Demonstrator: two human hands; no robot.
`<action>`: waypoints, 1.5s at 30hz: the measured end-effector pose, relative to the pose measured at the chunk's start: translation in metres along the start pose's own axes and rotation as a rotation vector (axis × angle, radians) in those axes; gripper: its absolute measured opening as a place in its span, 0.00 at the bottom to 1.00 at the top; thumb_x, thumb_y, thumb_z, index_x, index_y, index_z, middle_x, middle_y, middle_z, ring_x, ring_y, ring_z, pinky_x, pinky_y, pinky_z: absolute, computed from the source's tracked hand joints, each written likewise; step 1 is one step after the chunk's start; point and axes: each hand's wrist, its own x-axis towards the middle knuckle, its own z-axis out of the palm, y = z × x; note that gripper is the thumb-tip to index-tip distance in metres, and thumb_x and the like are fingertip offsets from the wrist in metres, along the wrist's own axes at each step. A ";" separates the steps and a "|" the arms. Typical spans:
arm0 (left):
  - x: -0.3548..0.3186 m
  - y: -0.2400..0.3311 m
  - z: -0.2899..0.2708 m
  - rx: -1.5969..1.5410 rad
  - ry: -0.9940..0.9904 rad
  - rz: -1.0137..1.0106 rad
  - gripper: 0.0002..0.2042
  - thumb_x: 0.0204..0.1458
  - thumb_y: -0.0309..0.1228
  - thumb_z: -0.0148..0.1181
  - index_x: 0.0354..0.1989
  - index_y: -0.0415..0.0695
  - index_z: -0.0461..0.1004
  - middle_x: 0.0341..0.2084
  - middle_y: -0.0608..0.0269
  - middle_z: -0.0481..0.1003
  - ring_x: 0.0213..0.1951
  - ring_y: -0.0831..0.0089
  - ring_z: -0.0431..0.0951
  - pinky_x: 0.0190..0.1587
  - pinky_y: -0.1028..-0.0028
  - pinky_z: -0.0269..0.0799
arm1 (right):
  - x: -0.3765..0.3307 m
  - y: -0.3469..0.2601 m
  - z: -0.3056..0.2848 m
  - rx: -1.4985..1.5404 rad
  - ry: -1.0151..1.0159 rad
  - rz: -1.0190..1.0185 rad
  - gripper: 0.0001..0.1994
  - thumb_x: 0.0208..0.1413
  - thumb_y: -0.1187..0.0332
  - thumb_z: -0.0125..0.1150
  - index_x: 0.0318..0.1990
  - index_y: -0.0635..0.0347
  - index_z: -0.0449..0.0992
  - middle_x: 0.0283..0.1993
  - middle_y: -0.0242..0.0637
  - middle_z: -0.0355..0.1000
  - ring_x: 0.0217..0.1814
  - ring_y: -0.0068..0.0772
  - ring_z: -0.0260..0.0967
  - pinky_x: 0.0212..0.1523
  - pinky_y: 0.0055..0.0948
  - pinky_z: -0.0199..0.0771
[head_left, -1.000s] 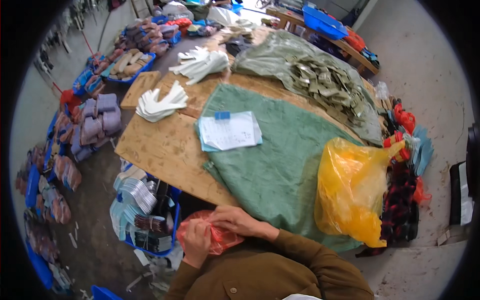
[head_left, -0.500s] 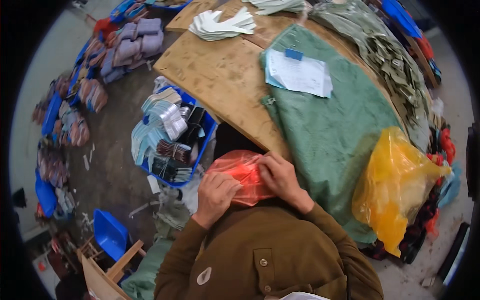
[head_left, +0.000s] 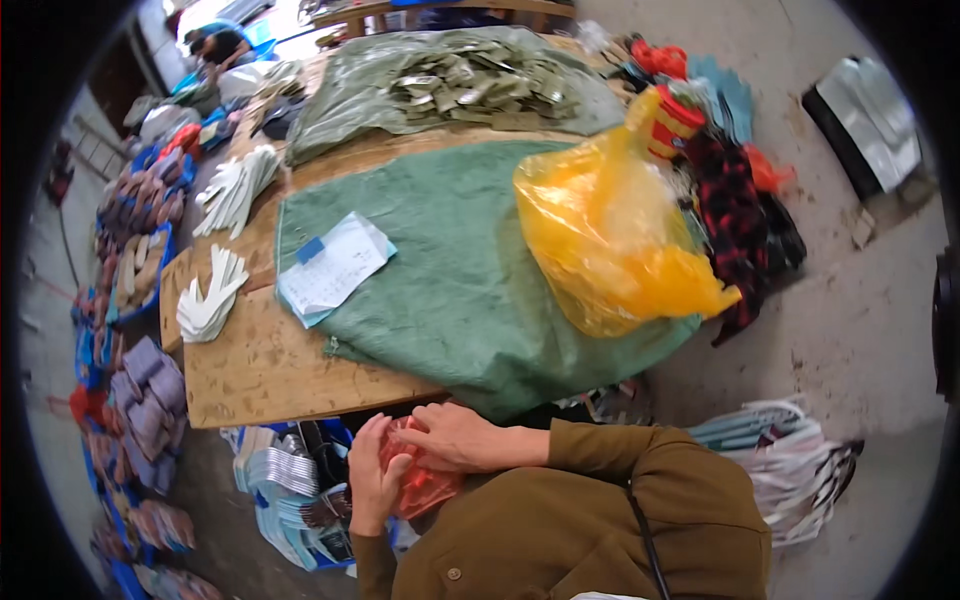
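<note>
A crumpled translucent red plastic bag is held in front of my body, just below the table's near edge. My left hand is along its left side, thumb and fingers around the plastic. Across the top of the bag lies my right hand, its bent fingers gripping the plastic close to my left fingers. What the bag contains cannot be made out. Beyond my hands, a green woven sack is spread over the wooden table. Papers with a blue tab lie on it.
A yellow plastic bag sits on the sack's right part. White gloves lie at the table's left, and olive-grey pieces are heaped at the far side. Bundled gloves fill a blue basket at lower left. Another person is far left.
My view has swung to the right, so the table and yellow bag appear further left. My right hand has moved across the red bag toward my left hand, and both still hold it.
</note>
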 end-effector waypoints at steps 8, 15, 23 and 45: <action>0.000 -0.010 0.030 -0.068 -0.382 0.073 0.34 0.49 0.51 0.64 0.57 0.36 0.67 0.54 0.43 0.71 0.55 0.47 0.71 0.57 0.59 0.67 | -0.060 -0.015 -0.024 0.085 0.187 0.082 0.13 0.49 0.64 0.65 0.41 0.55 0.72 0.41 0.38 0.67 0.41 0.42 0.69 0.38 0.38 0.70; 0.054 0.041 0.019 -0.458 -0.378 0.022 0.32 0.53 0.51 0.59 0.59 0.37 0.67 0.55 0.52 0.71 0.57 0.59 0.71 0.60 0.63 0.63 | -0.157 0.004 -0.162 0.237 1.497 0.619 0.14 0.56 0.73 0.61 0.46 0.61 0.63 0.42 0.33 0.62 0.42 0.28 0.62 0.49 0.28 0.66; 0.299 0.218 0.099 -0.042 0.009 0.731 0.47 0.44 0.51 0.69 0.67 0.35 0.55 0.63 0.43 0.62 0.65 0.53 0.61 0.66 0.60 0.56 | -0.144 0.116 -0.262 -0.387 0.721 0.481 0.45 0.46 0.46 0.70 0.67 0.63 0.58 0.67 0.50 0.58 0.71 0.51 0.52 0.69 0.45 0.50; 0.318 0.207 0.190 0.023 -0.429 0.645 0.12 0.51 0.34 0.65 0.38 0.39 0.78 0.30 0.56 0.77 0.38 0.62 0.78 0.42 0.68 0.72 | -0.142 0.120 -0.242 0.016 0.962 0.784 0.37 0.51 0.49 0.67 0.64 0.57 0.62 0.41 0.46 0.73 0.43 0.44 0.74 0.45 0.35 0.72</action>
